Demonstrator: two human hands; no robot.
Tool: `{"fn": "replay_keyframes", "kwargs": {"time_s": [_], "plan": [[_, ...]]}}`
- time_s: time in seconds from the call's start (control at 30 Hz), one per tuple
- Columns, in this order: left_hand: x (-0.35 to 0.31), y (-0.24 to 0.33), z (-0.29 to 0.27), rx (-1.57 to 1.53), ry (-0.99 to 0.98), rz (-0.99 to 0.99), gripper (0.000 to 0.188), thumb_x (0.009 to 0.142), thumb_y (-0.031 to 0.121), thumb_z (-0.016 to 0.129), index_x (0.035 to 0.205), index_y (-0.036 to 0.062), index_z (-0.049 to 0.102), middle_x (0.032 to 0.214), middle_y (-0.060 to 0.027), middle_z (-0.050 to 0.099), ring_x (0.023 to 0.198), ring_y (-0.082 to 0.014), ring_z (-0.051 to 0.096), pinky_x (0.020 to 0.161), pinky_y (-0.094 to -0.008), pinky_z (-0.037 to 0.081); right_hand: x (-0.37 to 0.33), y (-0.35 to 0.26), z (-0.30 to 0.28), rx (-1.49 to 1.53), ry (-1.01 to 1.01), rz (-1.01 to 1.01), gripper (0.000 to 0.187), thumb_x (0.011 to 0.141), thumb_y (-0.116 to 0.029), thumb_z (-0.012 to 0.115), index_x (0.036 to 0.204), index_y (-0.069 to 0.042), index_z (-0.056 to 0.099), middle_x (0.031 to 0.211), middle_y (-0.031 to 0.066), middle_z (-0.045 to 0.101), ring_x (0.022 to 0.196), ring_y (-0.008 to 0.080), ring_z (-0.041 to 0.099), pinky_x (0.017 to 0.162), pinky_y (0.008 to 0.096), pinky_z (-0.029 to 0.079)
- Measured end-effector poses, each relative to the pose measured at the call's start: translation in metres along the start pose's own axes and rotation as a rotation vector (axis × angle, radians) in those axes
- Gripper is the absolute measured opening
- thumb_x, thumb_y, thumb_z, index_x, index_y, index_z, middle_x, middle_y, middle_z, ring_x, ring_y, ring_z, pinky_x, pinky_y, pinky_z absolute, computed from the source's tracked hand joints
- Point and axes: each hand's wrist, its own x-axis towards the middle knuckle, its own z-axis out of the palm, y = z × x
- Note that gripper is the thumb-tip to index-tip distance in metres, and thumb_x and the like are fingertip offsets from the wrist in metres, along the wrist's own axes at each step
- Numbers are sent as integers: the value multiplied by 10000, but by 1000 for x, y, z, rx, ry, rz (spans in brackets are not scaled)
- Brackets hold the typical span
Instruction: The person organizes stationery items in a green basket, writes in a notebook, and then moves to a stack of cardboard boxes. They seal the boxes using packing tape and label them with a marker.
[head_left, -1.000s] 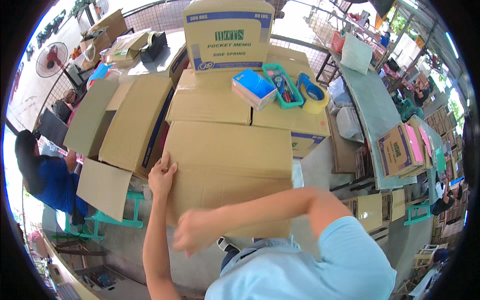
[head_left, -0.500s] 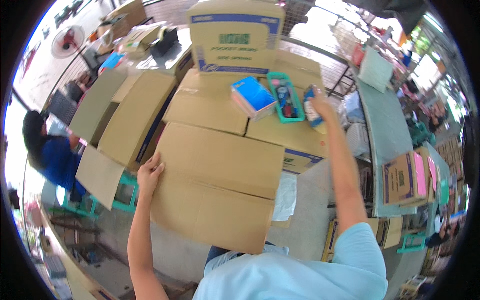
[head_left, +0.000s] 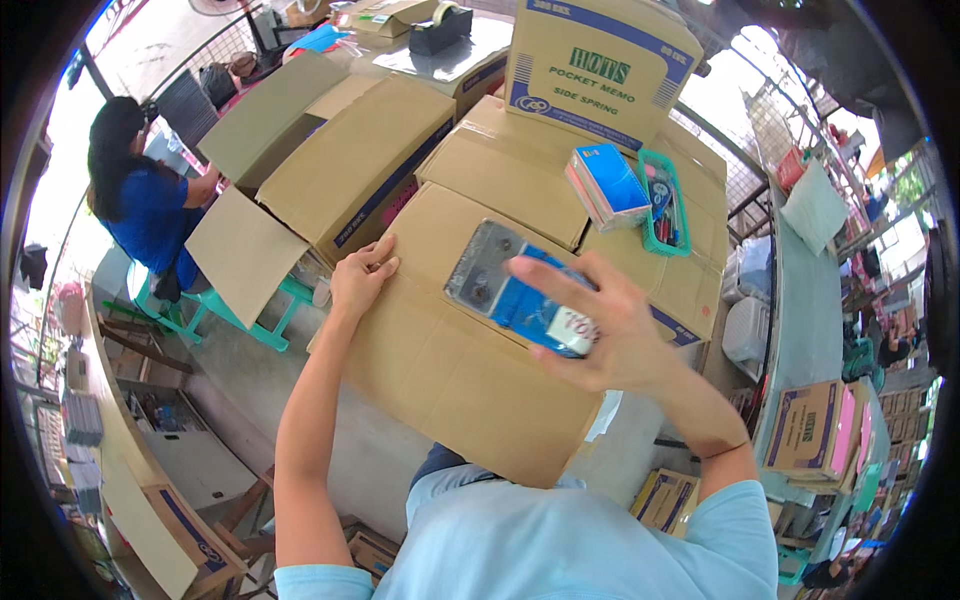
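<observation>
A large brown cardboard box (head_left: 440,365) stands directly in front of me, its top flaps folded down and meeting at a seam. My left hand (head_left: 365,278) is on its left edge, with bent fingers closed over the rim. Above the flaps, my right hand (head_left: 615,335) grips a boxy blue and grey tool (head_left: 508,285) with a white label and a see-through grey end. It looks like a hand stamp, but its kind is not certain. The tool is tilted over the seam; whether it touches the cardboard cannot be told.
Behind are more cartons, one upright carton (head_left: 600,75), a stack of blue-covered notepads (head_left: 608,188) and a teal basket (head_left: 665,205) of small items. An open carton (head_left: 350,165) and a person in blue (head_left: 145,215) are at left. A grey-green table (head_left: 808,290) runs along the right.
My right hand has brought the blue and grey tool from beside the teal basket to above the box flaps. My left hand stays at the box's left edge. The view has shifted.
</observation>
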Motion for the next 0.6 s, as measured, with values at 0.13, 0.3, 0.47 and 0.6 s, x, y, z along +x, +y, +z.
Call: {"fn": "replay_keyframes", "kwargs": {"time_s": [0.13, 0.3, 0.47, 0.6], "plan": [[0, -1, 0, -21, 1, -30, 400, 785, 285, 673, 1181, 264, 618, 1219, 15, 607, 880, -122, 634, 815, -273, 469, -21, 32, 61, 139, -48, 105, 750, 658, -163, 714, 1345, -314, 455, 754, 133, 496, 654, 276, 536, 606, 367, 501], [-8, -10, -1, 30, 74, 104, 463, 791, 271, 666, 1244, 278, 573, 1304, -68, 538, 1074, -231, 596, 887, -359, 459, -22, 29, 62, 183, -58, 102, 782, 657, -140, 686, 1372, -307, 415, 712, 126, 495, 624, 271, 526, 592, 365, 496], [-40, 63, 14, -520, -178, -150, 652, 866, 594, 449, 1304, 113, 492, 1373, -142, 440, 1245, -295, 431, 1008, -437, 351, -24, 33, 66, 123, -50, 92, 801, 644, -142, 680, 1378, -311, 405, 706, 124, 497, 616, 266, 518, 565, 371, 489], [-56, 124, -34, -774, -624, -459, 889, 840, 750, 252, 1205, -3, 551, 1235, -151, 546, 1135, -262, 518, 996, -404, 373, -27, 30, 67, 111, -38, 77, 799, 640, -145, 682, 1374, -305, 412, 705, 126, 495, 610, 263, 519, 558, 375, 488]]}}
